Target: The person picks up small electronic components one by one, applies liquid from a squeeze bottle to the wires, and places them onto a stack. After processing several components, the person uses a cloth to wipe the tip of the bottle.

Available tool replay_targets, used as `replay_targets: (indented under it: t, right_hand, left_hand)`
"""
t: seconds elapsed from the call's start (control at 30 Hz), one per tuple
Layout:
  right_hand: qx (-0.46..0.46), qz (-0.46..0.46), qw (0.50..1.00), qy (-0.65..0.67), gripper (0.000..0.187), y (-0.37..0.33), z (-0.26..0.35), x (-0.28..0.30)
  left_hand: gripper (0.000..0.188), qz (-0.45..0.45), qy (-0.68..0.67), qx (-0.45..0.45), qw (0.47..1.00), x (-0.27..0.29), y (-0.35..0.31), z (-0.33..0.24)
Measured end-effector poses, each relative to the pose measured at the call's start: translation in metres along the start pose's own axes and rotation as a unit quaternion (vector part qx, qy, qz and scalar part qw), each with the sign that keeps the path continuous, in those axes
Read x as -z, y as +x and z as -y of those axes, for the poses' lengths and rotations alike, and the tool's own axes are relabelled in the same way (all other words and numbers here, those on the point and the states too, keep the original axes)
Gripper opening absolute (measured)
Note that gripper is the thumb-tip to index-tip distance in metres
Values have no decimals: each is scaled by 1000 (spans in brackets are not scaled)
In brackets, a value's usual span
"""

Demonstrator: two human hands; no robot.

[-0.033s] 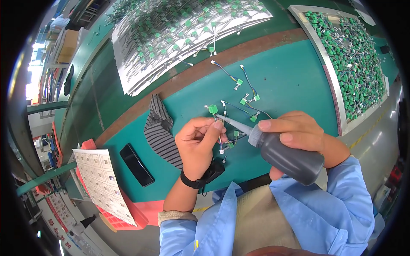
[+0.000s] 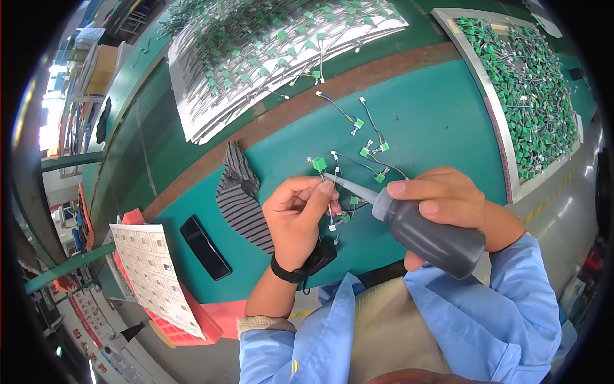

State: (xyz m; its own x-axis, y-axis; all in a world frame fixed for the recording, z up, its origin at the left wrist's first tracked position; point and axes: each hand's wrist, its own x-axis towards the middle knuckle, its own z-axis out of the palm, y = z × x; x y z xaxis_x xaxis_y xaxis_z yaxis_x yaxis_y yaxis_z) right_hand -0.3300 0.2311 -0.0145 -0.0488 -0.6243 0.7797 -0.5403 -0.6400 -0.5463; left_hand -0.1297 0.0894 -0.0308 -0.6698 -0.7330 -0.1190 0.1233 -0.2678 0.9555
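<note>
Between thumb and fingertips, my left hand pinches the wires of a small green wired component, its green block facing up and away from me. My right hand is wrapped round a dark grey squeeze bottle, tilted with its long tapered nozzle pointing left. The nozzle tip sits right at the wires just below the green block; whether it touches them I cannot tell. Several more such components, one a green piece with a metal stub and wires, lie on the green mat beyond and beneath my hands.
A white-framed tray heaped with green components stands at the far right. More lie on stacked white sheets at the back. To the left are a striped cloth, a black phone and a printed sheet over a red crate.
</note>
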Motion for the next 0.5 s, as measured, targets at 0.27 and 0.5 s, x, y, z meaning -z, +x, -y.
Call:
replay_targets:
  t: [0.27,0.5]
  right_hand:
    - [12,-4,1000,-4,78,-1,-1,-1]
    - [17,-7,1000,-17,80,0,-3,0]
  left_hand:
    - [8,-1,19,1,1000,1,-1,1]
    - [7,-1,18,9,1000,1,0,-2]
